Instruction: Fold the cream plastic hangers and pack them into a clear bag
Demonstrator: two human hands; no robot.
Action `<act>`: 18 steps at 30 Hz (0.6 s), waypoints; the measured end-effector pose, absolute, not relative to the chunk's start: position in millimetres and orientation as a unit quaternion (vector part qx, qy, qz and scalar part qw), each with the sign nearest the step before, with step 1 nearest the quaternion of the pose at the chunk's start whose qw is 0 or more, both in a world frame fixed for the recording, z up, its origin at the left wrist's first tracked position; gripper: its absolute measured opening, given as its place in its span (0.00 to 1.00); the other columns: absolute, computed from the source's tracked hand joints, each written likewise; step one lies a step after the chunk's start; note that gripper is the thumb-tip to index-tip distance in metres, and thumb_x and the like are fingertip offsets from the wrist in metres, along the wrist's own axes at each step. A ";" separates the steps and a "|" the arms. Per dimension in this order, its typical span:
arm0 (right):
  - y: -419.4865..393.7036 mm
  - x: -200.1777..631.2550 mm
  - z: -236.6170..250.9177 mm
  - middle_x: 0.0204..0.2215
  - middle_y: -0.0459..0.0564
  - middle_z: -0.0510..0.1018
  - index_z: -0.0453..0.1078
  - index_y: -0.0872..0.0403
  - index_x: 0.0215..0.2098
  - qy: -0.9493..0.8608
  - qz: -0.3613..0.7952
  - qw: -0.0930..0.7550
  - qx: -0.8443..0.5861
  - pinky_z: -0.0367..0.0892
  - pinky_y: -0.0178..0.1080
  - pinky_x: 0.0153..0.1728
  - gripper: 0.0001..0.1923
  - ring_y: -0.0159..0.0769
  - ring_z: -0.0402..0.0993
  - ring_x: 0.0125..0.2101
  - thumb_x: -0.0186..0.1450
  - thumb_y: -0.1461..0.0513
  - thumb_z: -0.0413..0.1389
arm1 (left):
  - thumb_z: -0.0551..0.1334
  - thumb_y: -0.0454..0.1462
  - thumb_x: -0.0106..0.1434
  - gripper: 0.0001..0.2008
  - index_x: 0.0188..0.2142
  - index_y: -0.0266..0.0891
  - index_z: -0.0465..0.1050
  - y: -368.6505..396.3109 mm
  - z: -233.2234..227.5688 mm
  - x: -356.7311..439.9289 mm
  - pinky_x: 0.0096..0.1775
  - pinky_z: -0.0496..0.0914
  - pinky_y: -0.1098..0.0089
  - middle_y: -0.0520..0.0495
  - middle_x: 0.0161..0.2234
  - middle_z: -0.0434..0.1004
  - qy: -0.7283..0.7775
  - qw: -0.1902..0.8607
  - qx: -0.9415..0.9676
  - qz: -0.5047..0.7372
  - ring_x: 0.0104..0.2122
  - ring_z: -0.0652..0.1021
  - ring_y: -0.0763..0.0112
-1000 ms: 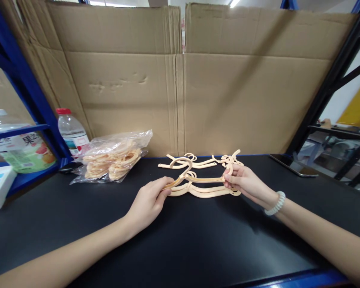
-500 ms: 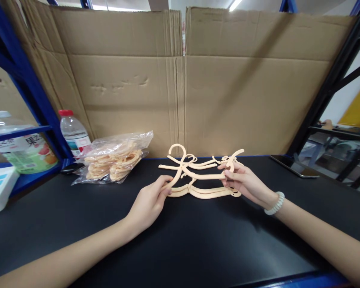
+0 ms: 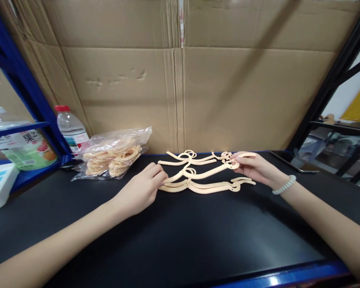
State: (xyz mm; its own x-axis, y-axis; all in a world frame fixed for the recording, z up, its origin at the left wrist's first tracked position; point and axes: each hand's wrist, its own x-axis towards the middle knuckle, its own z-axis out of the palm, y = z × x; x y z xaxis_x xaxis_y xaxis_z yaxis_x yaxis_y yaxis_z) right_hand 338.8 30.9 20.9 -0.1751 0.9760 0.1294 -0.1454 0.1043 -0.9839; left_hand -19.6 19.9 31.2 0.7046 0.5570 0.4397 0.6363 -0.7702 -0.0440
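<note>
Head view, and the cream plastic hanger [image 3: 198, 173] is the centre of it: it hangs slanted just above the stack of hangers [image 3: 204, 186] on the black tabletop [image 3: 180, 240], low end to the left, high end to the right, its hook loop near the middle. The left hand [image 3: 141, 190] has its fingertips pinched shut on the low end, and the right hand [image 3: 253, 167] has thumb and fingers closed on the raised end, a pale coil bracelet [image 3: 284, 185] at that wrist. To do this step well, I judge both ends should come down level and square over the stack, so the hook lines up with the hooks below and the arms nest rather than cross. A light pinch at the very tips looks right; a harder squeeze could flex the thin plastic and spring it askew. Behind the stack lie more loose hangers [image 3: 187, 158], touching or nearly touching each other, though I cannot tell whether the right hand brushes the small tangle [image 3: 225, 157] there, as the fingers hide it. Further left sits a clear bag of hangers [image 3: 114, 155], then a water bottle [image 3: 71, 129] by the blue shelf frame [image 3: 21, 80]. A cardboard wall [image 3: 180, 88] backs the table, and a dark tablet [image 3: 291, 160] lies at the right.
</note>
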 end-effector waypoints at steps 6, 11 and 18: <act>28.2 353.3 28.2 0.25 0.49 0.77 0.78 0.56 0.30 -0.622 0.539 0.370 -0.431 0.68 0.35 0.28 0.14 0.33 0.72 0.26 0.49 0.56 0.68 | 0.51 0.24 0.59 0.12 0.32 0.38 0.69 16.7 33.9 -20.4 0.36 0.63 0.64 0.44 0.33 0.69 -0.284 0.161 -0.942 -0.081 0.33 0.68 0.62; 31.0 359.5 32.1 0.25 0.49 0.78 0.79 0.56 0.33 -0.748 0.442 0.255 -0.425 0.59 0.32 0.20 0.13 0.29 0.67 0.21 0.55 0.55 0.64 | 0.51 0.20 0.55 0.14 0.31 0.38 0.67 20.1 30.2 -22.1 0.37 0.62 0.65 0.45 0.32 0.70 -0.279 0.155 -0.946 -0.060 0.32 0.69 0.63; 30.7 358.3 33.0 0.27 0.50 0.79 0.79 0.55 0.31 -0.833 0.300 0.140 -0.444 0.63 0.34 0.28 0.13 0.34 0.71 0.27 0.57 0.53 0.62 | 0.51 0.22 0.60 0.13 0.31 0.39 0.68 19.7 25.6 -20.8 0.37 0.63 0.65 0.47 0.30 0.70 -0.264 0.160 -0.949 -0.057 0.30 0.70 0.64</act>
State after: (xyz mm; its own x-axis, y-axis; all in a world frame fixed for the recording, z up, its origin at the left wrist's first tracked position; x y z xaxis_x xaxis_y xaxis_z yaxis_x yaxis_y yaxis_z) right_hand 358.3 30.7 33.0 -0.5673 0.8228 -0.0342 0.6551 0.4258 -0.6241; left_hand -20.8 19.7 25.6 0.8545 0.4820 0.1936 0.5189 -0.8096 -0.2745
